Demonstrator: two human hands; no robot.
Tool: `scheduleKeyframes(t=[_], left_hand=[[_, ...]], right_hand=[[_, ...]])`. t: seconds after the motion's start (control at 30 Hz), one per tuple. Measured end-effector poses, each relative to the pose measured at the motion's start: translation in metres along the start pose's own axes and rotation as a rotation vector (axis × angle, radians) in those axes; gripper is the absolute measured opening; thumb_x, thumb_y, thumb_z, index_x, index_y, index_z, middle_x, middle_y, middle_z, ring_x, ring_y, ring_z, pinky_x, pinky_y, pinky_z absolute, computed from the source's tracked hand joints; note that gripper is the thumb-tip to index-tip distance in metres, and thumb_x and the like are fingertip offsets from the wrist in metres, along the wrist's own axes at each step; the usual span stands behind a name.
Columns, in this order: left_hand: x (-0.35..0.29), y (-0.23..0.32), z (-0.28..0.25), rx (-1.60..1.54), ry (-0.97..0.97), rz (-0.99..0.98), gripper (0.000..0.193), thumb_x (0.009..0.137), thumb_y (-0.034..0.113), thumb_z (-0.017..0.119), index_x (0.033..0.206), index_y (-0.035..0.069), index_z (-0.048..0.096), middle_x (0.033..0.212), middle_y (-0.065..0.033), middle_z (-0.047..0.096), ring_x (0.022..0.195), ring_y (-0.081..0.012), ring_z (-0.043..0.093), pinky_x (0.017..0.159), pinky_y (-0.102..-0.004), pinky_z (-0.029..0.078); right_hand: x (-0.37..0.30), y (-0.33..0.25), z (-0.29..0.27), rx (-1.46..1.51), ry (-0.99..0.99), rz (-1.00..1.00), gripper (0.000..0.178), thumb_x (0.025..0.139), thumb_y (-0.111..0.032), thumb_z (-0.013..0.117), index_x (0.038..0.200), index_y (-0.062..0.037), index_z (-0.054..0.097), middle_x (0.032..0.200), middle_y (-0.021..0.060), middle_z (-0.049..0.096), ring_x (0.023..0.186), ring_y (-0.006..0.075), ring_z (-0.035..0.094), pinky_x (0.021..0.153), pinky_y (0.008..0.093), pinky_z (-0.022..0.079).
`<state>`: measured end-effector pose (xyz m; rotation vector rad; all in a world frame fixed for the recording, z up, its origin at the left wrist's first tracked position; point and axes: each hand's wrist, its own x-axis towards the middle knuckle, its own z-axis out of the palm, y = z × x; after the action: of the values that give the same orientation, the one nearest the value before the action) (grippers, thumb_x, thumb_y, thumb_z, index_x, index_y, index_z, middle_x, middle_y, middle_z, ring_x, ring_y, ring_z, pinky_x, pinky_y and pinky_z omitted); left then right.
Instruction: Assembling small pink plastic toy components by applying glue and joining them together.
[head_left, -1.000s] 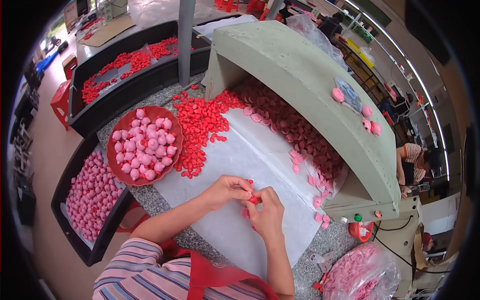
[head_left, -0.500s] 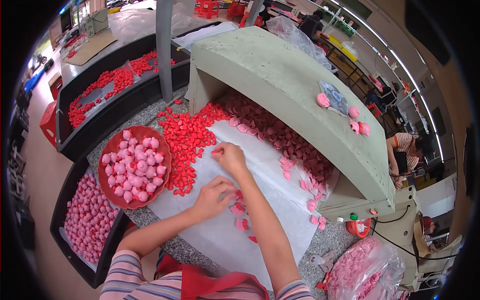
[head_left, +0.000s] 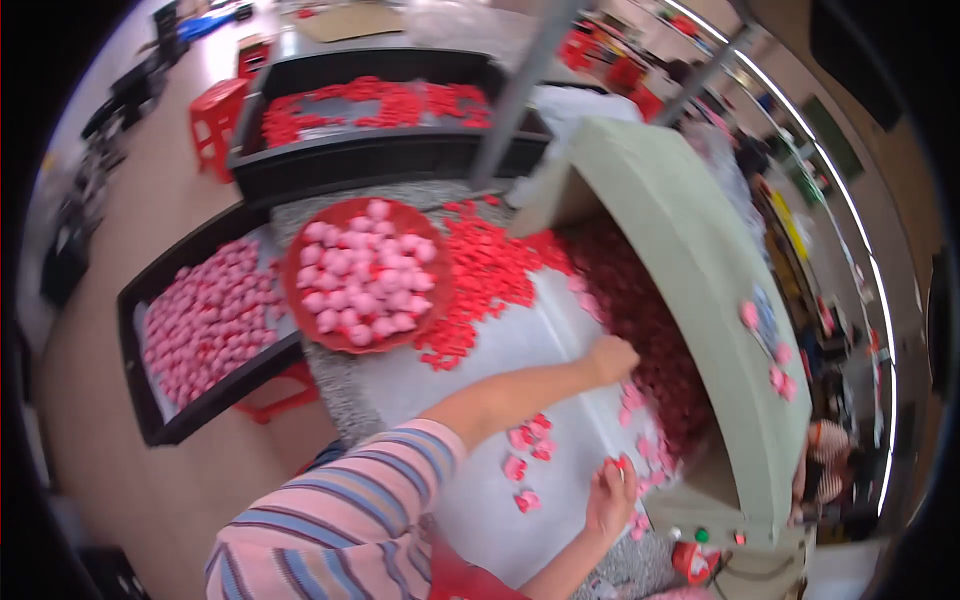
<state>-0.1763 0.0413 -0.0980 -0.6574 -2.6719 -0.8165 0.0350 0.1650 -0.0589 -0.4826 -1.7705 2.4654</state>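
My left hand (head_left: 612, 360) reaches across the white sheet (head_left: 450, 405) to the edge of the dark pink pieces (head_left: 655, 345) heaped under a grey-green arched housing (head_left: 665, 205). Its fingers are curled closed and blurred; what they hold, if anything, is hidden. Nearer me, at the lower right, my right hand (head_left: 608, 502) pinches a small red piece (head_left: 622, 463) at its fingertips. Several pink-and-red pieces (head_left: 530, 440) lie on the sheet between my forearms. Loose pink pieces (head_left: 655, 455) line the housing's near edge. A pile of small red pieces (head_left: 480, 275) spreads farther left.
A red bowl (head_left: 292, 285) of pink balls stands on the speckled tabletop (head_left: 340, 385). Black trays hold more pink balls (head_left: 210, 325) and red pieces (head_left: 385, 100). A grey post (head_left: 520, 105) rises behind. A red stool (head_left: 215, 125) stands on the floor.
The view has swung left. My left hand has moved from mid-sheet to the pieces under the housing. My right hand has drawn back from the red pile, holding a red piece.
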Motion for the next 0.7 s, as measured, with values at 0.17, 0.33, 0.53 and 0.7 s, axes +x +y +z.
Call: scheduleKeyframes(t=[0.17, 0.33, 0.53, 0.7], left_hand=[[-0.007, -0.001, -0.012, -0.138, 0.311, -0.098, 0.016, 0.058, 0.015, 0.069, 0.066, 0.003, 0.063, 0.068, -0.0158, 0.061, 0.069, -0.031, 0.062, 0.058, -0.0409, 0.05], [-0.051, 0.014, -0.059, -0.786, 0.417, -0.341, 0.019, 0.062, 0.013, 0.07, 0.073, 0.0, 0.062, 0.072, -0.0151, 0.062, 0.069, -0.0265, 0.062, 0.058, -0.0367, 0.05], [-0.159, 0.052, -0.108, -1.68, -0.24, -0.551, 0.02, 0.079, 0.008, 0.06, 0.098, 0.0, 0.063, 0.082, -0.0064, 0.062, 0.071, -0.0117, 0.059, 0.065, -0.0251, 0.051], [-0.194, 0.042, -0.115, -2.139, -0.325, -0.527, 0.034, 0.086, 0.01, 0.054, 0.117, -0.002, 0.049, 0.107, -0.0091, 0.056, 0.1, -0.0154, 0.054, 0.086, -0.0278, 0.046]], right_hand=[[-0.01, 0.012, 0.024, -0.044, -0.112, 0.063, 0.029, 0.082, -0.003, 0.057, 0.11, -0.0015, 0.05, 0.086, 0.0065, 0.057, 0.066, 0.0107, 0.052, 0.055, 0.0204, 0.043], [-0.017, 0.007, 0.048, -0.25, -0.034, -0.102, 0.027, 0.081, -0.003, 0.058, 0.108, -0.0009, 0.054, 0.088, 0.0056, 0.057, 0.064, 0.0088, 0.051, 0.056, 0.0191, 0.044], [-0.04, -0.017, 0.079, -0.583, -0.022, -0.3, 0.025, 0.077, -0.005, 0.062, 0.102, -0.0013, 0.06, 0.086, 0.0089, 0.06, 0.067, 0.0177, 0.053, 0.063, 0.0254, 0.046], [-0.062, -0.03, 0.084, -0.578, -0.063, -0.264, 0.02, 0.075, 0.004, 0.058, 0.096, 0.004, 0.06, 0.083, 0.0064, 0.059, 0.071, 0.012, 0.054, 0.06, 0.0232, 0.046]])
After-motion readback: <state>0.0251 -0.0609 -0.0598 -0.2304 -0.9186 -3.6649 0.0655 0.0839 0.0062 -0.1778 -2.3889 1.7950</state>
